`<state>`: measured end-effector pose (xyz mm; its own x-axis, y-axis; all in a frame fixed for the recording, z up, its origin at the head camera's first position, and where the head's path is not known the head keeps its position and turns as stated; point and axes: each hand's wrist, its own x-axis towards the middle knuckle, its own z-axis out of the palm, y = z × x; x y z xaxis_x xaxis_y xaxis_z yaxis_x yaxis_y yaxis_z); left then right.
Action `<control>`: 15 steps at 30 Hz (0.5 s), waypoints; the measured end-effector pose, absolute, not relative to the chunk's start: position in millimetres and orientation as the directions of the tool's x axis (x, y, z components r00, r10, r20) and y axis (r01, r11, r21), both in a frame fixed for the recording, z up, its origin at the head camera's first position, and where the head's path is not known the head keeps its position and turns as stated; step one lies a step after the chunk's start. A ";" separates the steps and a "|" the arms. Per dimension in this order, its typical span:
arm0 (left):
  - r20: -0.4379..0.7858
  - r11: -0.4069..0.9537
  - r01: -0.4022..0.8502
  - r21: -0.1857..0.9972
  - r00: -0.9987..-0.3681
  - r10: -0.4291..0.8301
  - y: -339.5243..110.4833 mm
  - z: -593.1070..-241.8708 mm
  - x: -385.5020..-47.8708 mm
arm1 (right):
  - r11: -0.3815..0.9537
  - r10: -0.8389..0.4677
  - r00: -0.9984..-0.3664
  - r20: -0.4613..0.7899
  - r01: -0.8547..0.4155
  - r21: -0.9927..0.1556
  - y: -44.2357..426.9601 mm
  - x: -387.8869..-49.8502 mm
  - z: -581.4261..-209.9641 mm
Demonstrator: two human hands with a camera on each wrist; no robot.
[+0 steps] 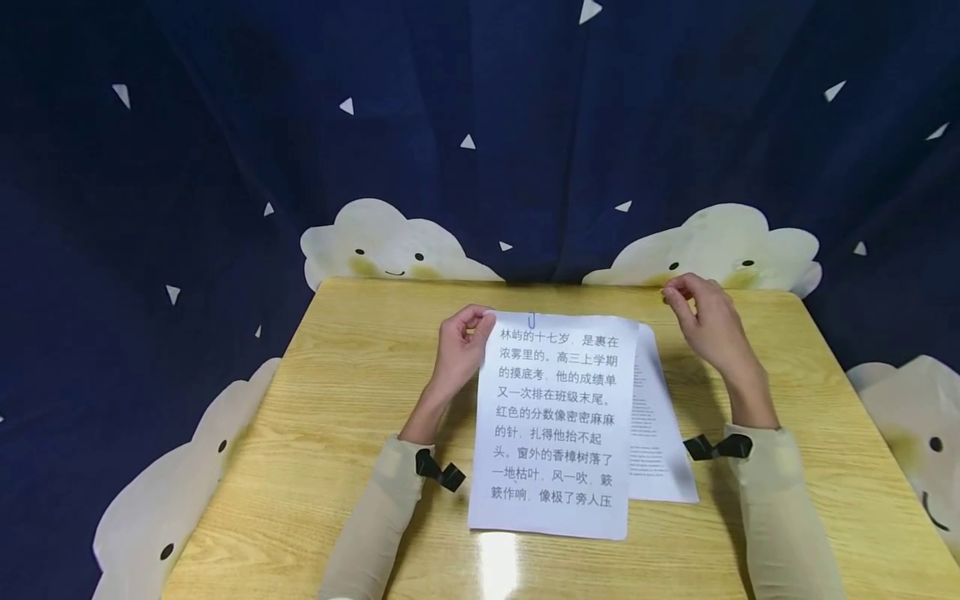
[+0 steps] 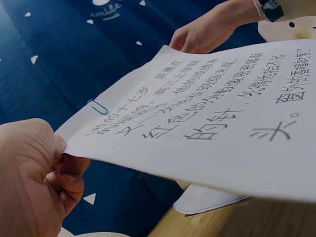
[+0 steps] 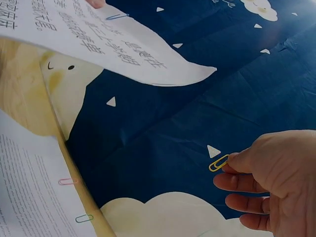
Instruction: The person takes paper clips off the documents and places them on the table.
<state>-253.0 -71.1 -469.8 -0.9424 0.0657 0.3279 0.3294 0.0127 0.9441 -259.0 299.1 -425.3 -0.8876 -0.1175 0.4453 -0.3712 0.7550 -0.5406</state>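
Beige sleeves (image 1: pixel 378 517) flank a raised large-print Chinese page (image 1: pixel 555 425), its upper-left corner pinched by the left hand (image 1: pixel 459 343); beyond its upper-right corner, the right hand (image 1: pixel 708 321) pinches a yellow paper clip (image 3: pixel 218 163). Steadying the page and gripping only the clip's end should help.

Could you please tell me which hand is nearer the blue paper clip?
Left: the left hand grips the sheet left of the blue paper clip; the right hand is farther right.

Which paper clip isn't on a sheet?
The yellow clip, pinched in the right hand. The blue clip sits on the raised sheet, the pink clip and green clip on the lower sheet.
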 end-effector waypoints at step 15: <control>0.314 0.022 0.316 0.948 -0.947 0.069 -70.6 -471.0 -253.2 | 0.786 -0.049 -0.928 0.370 -0.264 -0.558 315.3 -262.1 -432.5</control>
